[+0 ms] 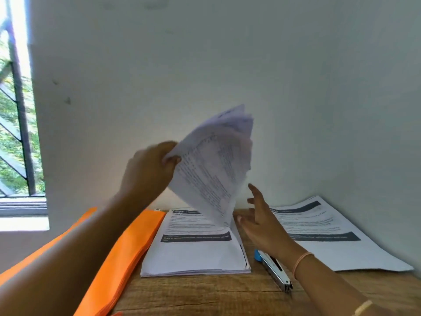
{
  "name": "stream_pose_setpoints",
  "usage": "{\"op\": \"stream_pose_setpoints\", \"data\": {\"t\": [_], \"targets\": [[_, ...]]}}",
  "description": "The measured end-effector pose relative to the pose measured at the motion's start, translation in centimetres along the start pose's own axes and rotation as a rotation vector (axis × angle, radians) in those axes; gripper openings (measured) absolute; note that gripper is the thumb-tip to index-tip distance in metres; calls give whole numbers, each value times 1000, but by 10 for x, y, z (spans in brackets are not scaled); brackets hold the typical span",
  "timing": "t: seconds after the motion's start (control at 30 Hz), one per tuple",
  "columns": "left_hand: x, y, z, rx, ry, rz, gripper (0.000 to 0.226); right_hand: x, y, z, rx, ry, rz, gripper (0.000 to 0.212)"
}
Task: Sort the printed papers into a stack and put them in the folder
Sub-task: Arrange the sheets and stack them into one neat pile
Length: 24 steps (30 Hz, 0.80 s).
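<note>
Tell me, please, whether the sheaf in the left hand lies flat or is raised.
Raised: the left hand pinches the sheaf, holding it tilted above the middle stack; whether its lower corner touches is unclear.

You have bare counter [205, 295] along the near edge. The stapler [274, 271] blocks the lane between the middle stack [193, 256] and the right stack [337, 245]. The orange folder [127, 245] crowds the left, perhaps touching the middle stack. The wall [319, 110] closes the back.

Wood-grain table [205, 297], left to right: orange folders [123, 252] at the left edge, printed paper stack [193, 254] just beside them, blue-and-silver stapler [273, 270] near the stack's right side, second paper pile [341, 247] by the wall.
</note>
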<state>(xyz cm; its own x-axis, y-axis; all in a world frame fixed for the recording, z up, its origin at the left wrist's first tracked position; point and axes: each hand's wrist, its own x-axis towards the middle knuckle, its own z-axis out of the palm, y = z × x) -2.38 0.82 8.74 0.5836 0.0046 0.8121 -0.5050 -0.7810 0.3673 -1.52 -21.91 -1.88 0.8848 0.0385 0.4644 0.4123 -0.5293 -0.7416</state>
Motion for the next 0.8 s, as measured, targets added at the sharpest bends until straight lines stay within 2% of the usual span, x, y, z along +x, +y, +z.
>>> {"op": "stream_pose_setpoints", "data": {"t": [0.07, 0.2, 0.4, 0.53, 0.67, 0.77, 0.8], "targets": [[18, 18, -12, 45, 54, 124, 20, 1, -4, -2, 61, 53, -5, 73], [47, 44, -26, -43, 155, 198, 25, 3, -3, -8, 241, 134, 9, 85], [71, 55, -23, -166, 125, 231, 40, 4, -7, -16, 308, 253, 50, 88], [81, 47, -16, -223, 73, 253, 55, 6, -6, -20, 416, 129, 153, 71], [85, 30, -8, -278, 81, 159, 57, 2, -6, -14, 592, -26, 212, 44], [88, 17, -7, -327, 92, 67, 56, 0, -4, -11, 604, -83, 185, 53], [89, 15, -7, -354, 88, 28, 55, 0, -3, -10, 583, -107, 169, 50]]}}
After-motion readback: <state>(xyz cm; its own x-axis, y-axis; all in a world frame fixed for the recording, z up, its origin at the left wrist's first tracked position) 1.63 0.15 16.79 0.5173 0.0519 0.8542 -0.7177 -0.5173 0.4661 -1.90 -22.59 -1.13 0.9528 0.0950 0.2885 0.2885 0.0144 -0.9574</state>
